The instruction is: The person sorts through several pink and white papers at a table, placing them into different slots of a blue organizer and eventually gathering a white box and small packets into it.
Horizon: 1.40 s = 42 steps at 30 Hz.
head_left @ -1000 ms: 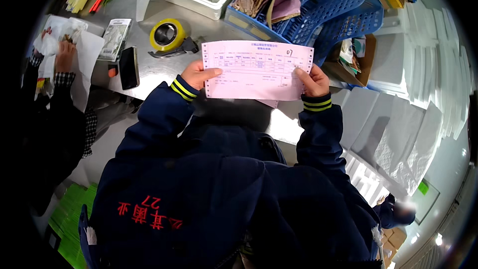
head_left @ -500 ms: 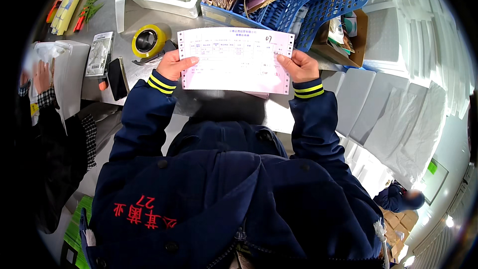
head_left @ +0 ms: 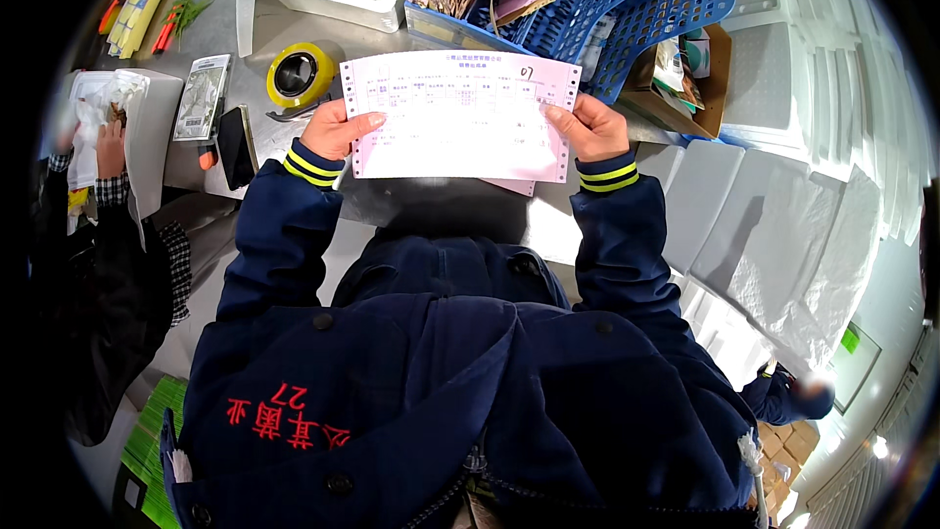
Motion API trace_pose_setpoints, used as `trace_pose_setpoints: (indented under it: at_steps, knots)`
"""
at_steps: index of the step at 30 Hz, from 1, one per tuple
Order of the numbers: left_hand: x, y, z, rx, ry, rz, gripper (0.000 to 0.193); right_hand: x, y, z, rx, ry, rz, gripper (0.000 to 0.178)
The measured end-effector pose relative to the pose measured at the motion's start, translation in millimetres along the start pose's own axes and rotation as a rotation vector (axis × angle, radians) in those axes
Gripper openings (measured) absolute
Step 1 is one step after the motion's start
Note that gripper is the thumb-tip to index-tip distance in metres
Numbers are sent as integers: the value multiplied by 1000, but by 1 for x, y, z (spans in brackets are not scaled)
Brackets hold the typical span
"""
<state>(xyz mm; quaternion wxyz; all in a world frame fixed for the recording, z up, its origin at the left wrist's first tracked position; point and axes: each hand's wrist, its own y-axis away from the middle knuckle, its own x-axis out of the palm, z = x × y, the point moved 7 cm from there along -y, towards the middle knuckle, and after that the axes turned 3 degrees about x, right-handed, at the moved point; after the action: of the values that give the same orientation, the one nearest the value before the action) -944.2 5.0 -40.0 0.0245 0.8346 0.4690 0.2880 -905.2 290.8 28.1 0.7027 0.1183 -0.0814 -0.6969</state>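
Observation:
A pale pink printed form (head_left: 460,127) with punched side strips is stretched flat between my two hands, above the metal table's near edge. My left hand (head_left: 336,129) pinches its left edge, thumb on top. At the opposite edge, my right hand (head_left: 590,127) grips it the same way. A corner of another pink sheet (head_left: 514,186) shows below the form. Just beyond my left hand lies a yellow tape roll (head_left: 299,75) on a dispenser. The table under the form is hidden.
Across the back stand a white foam box (head_left: 338,2), a blue basket (head_left: 460,27) and a cardboard box (head_left: 676,103). White foam boxes (head_left: 774,225) crowd the right. Left are a phone (head_left: 235,147) and a co-worker's hand (head_left: 111,149) over another foam box (head_left: 155,132).
The form stays in both my hands, almost still. The view has shifted slightly. At the left, the co-worker's hand and the contents of their box show more clearly.

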Motion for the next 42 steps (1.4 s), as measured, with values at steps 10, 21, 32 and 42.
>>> trace_pose_setpoints:
  at_steps: [10, 21, 32, 42]
  knots:
    - [2, 5, -8, 20, 65, -15, 32, -1, 2, 2, -40, 78, 10, 17]
    - [11, 10, -14, 14, -47, 104, 33, -5, 3, -4, -48, 35, 37, 17]
    - [18, 9, -19, 15, -158, 149, 43, -10, 3, -4, -58, 43, 19, 15]
    - [34, 10, -46, 149, -200, 80, 38, -32, -1, -35, 55, -181, -71, 14]
